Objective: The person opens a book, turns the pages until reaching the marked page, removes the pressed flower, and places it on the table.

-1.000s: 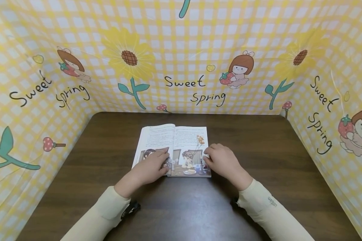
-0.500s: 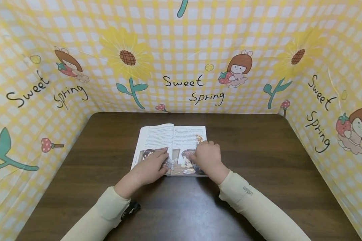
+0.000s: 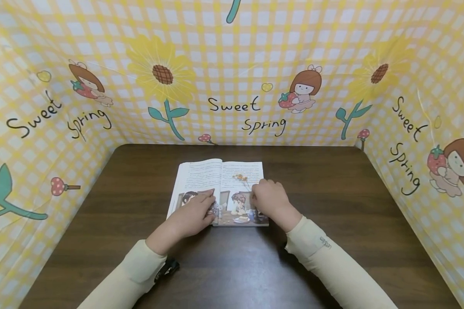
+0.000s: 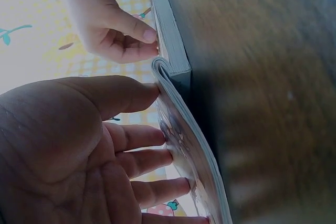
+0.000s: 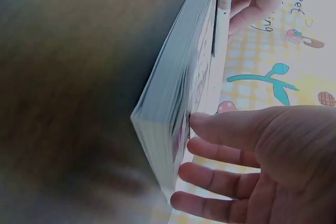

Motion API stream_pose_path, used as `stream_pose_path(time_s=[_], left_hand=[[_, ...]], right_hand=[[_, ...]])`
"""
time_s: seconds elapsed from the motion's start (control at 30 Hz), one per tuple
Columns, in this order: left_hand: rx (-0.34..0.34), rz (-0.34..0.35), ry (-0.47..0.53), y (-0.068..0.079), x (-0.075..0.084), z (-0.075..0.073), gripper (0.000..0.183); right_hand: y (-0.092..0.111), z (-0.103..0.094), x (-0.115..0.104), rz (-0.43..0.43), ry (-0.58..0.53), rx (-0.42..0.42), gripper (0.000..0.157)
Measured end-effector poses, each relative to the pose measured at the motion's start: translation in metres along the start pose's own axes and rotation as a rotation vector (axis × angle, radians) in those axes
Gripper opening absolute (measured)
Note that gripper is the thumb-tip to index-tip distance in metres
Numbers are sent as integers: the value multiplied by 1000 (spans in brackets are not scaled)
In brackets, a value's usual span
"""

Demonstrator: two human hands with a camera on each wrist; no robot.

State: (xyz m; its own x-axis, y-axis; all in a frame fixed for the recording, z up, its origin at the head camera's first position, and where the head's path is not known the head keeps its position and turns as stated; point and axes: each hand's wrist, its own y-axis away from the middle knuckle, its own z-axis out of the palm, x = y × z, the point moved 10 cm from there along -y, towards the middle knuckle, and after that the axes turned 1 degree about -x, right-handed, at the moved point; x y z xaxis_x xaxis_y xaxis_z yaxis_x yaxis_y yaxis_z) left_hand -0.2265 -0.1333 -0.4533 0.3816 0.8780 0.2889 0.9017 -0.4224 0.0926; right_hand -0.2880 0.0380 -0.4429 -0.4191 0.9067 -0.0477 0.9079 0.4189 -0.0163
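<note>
An open book (image 3: 241, 169) lies on the dark wooden table, with text at the top of its pages and illustrations below. My left hand (image 3: 193, 214) rests on the left page near the spine, fingers extended; in the left wrist view the fingertips (image 4: 173, 184) touch the page. A thin-stemmed sprig of small orange flowers (image 3: 240, 177) lies over the right page. At that page's right edge, my right hand (image 3: 272, 197) pinches the sprig's stem end between thumb and finger. In the right wrist view the thumb (image 5: 231, 128) is close to the page, and the stem is hidden.
Yellow-and-white checked cloth (image 3: 232, 64) with printed flowers, girls and words stands around the back and both sides of the table (image 3: 139, 171). Black wrist straps show under the left sleeve (image 3: 139, 266).
My right hand moved left over the right page, then a little back right. The flower sprig has swung left, its blossoms now pointing up-left. My left hand stays in place.
</note>
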Motion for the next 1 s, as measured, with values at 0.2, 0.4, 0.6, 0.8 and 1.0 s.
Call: stream_pose_path(time_s=[0.2,0.4,0.6,0.8,1.0], left_hand=[[2,-2,-4,1,-1,0,59],[-3,-11,5,1,-1,-1,59],[-5,-10,9,1,0,-1,59],[-9,-13,8,1,-1,0,60],[-6,-9,8,1,0,0,59]], right_hand=[[4,4,4,41,-25,-7,43],[6,7,6,75,-60,-11,43],[9,5,13,98,-138,31,22],[11,6,18,106,-146,69,8],[12,5,23,125,-130,103,13]])
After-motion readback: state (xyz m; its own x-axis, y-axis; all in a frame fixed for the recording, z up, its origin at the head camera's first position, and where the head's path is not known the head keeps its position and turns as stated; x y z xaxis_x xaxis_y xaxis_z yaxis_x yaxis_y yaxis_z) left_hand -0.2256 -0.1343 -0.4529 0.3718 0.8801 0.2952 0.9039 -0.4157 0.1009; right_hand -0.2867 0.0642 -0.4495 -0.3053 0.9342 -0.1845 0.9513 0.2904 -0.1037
